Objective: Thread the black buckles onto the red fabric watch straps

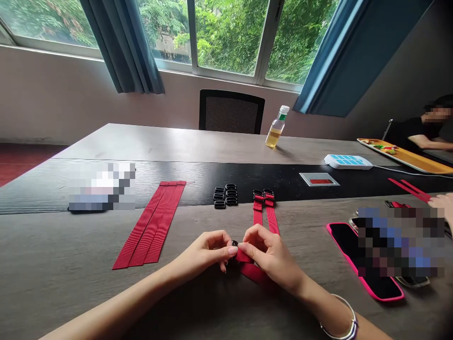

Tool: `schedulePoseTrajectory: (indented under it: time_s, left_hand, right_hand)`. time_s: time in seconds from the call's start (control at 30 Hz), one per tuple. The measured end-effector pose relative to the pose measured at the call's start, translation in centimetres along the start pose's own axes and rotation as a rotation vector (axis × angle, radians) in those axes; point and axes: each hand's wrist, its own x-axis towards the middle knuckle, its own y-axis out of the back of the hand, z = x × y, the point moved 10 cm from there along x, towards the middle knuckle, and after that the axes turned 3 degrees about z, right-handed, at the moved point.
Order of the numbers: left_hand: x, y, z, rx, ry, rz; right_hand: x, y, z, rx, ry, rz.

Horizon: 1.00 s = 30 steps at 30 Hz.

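Observation:
Between my two hands, close to the table's near side, is a red webbing strap point(245, 256) with a small black buckle point(235, 243) at its end. My left hand point(212, 249) pinches the buckle between thumb and fingers. The strap is gripped by my right hand point(266, 252), close beside the buckle; its lower length runs down under that hand. Just beyond lie two red straps point(272, 218) fitted with black buckles. Several loose black buckles point(225, 195) are set out in two columns. Flat red strips point(150, 226) lie side by side to the left.
A pink-edged phone point(366, 262) and blurred items lie at right, near another person's hand point(440, 205). Farther back are a bottle point(277, 127), a power strip point(348, 162), a small framed plate point(319, 179) and a yellow tray point(410, 158). A blurred object point(101, 186) rests at left.

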Motion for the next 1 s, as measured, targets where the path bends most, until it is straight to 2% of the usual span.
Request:
schedulePoseTrajectory:
  time_s: [0.27,0.57,0.67,0.83,1.0]
  left_hand:
    - [0.0,-0.5,0.0,0.050,-0.021,-0.044]
    - [-0.1,-0.9,-0.5,0.117,-0.030,-0.073]
    - [-0.1,-0.7,-0.6,0.104,-0.018,-0.073]
    - [0.1,-0.3,-0.2,-0.025,-0.034,-0.041]
    - [0.0,-0.4,0.0,-0.020,-0.020,-0.074]
  right_hand:
    - [0.0,-0.8,0.1,0.052,0.002,-0.018]
    - [-0.5,-2.5,0.2,0.162,-0.074,-0.150]
    - [-0.4,-2.2,-0.5,0.126,0.005,-0.128]
    - [-0.7,-2.0,-2.6,-0.014,0.298,-0.127]
    - [-1.0,-1.7,-3.4,-0.173,0.455,-0.085]
